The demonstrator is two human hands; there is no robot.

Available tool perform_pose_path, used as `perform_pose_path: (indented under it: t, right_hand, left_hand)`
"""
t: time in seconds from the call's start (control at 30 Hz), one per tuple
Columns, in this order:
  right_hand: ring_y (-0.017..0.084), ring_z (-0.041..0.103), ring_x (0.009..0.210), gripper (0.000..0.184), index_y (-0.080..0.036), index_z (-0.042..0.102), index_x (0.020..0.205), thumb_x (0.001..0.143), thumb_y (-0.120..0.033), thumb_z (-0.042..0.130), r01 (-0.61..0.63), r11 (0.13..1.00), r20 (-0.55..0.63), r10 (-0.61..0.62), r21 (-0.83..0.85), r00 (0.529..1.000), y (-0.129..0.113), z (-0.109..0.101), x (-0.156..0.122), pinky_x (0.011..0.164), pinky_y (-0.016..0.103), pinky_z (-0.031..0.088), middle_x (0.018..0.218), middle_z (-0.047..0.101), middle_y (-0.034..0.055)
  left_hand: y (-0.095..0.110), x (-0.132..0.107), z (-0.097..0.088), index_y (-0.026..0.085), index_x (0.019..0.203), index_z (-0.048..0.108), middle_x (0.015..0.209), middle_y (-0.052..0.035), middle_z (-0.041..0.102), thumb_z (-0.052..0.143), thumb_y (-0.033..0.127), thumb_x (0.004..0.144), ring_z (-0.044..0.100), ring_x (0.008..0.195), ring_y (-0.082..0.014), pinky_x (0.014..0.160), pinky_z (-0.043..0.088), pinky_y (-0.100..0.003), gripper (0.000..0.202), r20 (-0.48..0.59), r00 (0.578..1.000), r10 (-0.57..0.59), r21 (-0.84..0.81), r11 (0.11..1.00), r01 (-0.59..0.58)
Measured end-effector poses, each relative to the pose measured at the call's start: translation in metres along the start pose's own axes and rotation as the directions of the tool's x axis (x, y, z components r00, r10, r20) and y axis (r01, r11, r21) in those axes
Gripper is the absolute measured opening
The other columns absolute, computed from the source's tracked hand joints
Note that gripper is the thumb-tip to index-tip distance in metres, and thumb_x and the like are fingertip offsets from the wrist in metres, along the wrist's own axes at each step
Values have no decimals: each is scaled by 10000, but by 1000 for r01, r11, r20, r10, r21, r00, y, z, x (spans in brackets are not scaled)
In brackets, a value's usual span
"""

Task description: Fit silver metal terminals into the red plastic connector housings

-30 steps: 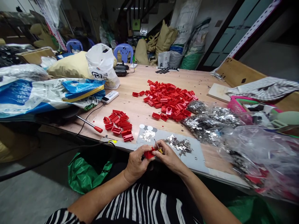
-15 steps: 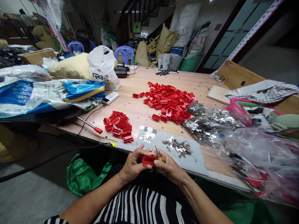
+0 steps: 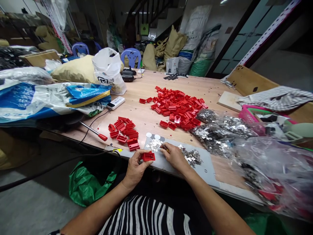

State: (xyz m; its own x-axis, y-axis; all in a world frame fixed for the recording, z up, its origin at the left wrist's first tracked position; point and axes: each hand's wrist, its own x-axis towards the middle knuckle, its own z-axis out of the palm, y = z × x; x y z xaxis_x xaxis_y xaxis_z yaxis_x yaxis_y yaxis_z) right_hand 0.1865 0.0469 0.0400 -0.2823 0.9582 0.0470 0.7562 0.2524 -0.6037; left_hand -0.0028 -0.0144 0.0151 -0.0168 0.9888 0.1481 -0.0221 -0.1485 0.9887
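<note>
My left hand (image 3: 136, 168) is closed around a small red plastic box (image 3: 148, 156), its open side facing up, at the table's front edge. In my right hand (image 3: 176, 157) is a small screwdriver (image 3: 165, 149) with a yellow handle, mostly hidden by the fingers. That hand is over the grey mat (image 3: 167, 166), beside a pile of small shiny flat metal pieces (image 3: 154, 144). To its right lies a second pile of small metal parts (image 3: 193, 157). A small group of red boxes (image 3: 123, 129) is spread beyond my left hand.
A large heap of red boxes (image 3: 176, 106) covers the table's middle. Clear bags of metal parts (image 3: 215, 137) are on the right, near a pink basket (image 3: 246, 114). At left lie a red-handled tool (image 3: 101, 136), a white power bank (image 3: 116, 103) and sacks (image 3: 73, 70).
My right hand has left the red box and moved forward to the shiny metal pieces, screwdriver still in it. My left hand has shifted slightly forward and left with the box.
</note>
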Motion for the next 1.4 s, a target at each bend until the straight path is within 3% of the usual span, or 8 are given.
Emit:
perform_pose_path:
  t: [0.13,0.43,0.6,0.77,1.0,1.2,1.4]
  right_hand:
    - [188,609,798,69,-189,597,871,852,-209,534,9,988,21,-6,-157,1000,-2,13,12,692,280,405,870,673,55]
    - [190,577,757,29,-197,543,847,860,-212,521,-10,984,32,16,-176,999,0,18,18,653,283,371,813,638,42]
    - [167,582,724,46,-208,536,871,857,-216,493,-19,999,45,21,-29,999,6,11,13,662,273,393,805,639,16]
    - [173,594,751,49,-208,577,823,804,-214,532,-64,990,69,56,124,996,9,1,6,689,279,407,829,667,23]
    - [112,495,596,154,-192,555,801,844,-338,531,-68,838,130,-4,541,991,-18,-2,-13,596,239,401,743,559,-19]
    - [123,471,660,150,-186,562,781,860,-312,543,-9,867,134,-67,498,989,-26,-1,-23,630,234,377,709,530,-25]
    - [142,541,782,83,-196,597,819,876,-195,537,161,892,147,-243,422,959,-24,-9,-28,724,247,397,825,594,4]
  left_hand:
    - [-3,1,-1,189,1043,608,1034,-60,692,699,229,767,665,930,-177,880,520,-326,293,-15,1000,23,37,999,-22]
    - [-4,2,-3,209,1060,608,1041,-44,686,690,224,775,659,924,-168,874,513,-313,298,-6,1000,27,112,993,-27]
    - [3,4,1,186,1040,595,1028,-49,668,707,221,751,642,906,-161,863,501,-300,313,25,995,-96,-110,989,98]
    - [12,8,4,187,1075,578,924,-22,658,710,215,745,623,843,-140,812,503,-284,356,62,967,-249,-368,895,254]
    - [19,8,9,207,1168,581,981,-37,642,714,183,735,601,825,-131,735,502,-265,453,143,923,-358,-591,716,370]
    - [19,8,9,200,1167,609,992,-51,657,710,159,726,622,828,-146,735,485,-272,455,202,899,-389,-647,636,421]
    - [18,8,9,169,1133,636,905,-58,686,706,170,722,638,761,-139,720,473,-265,417,237,881,-410,-642,614,459]
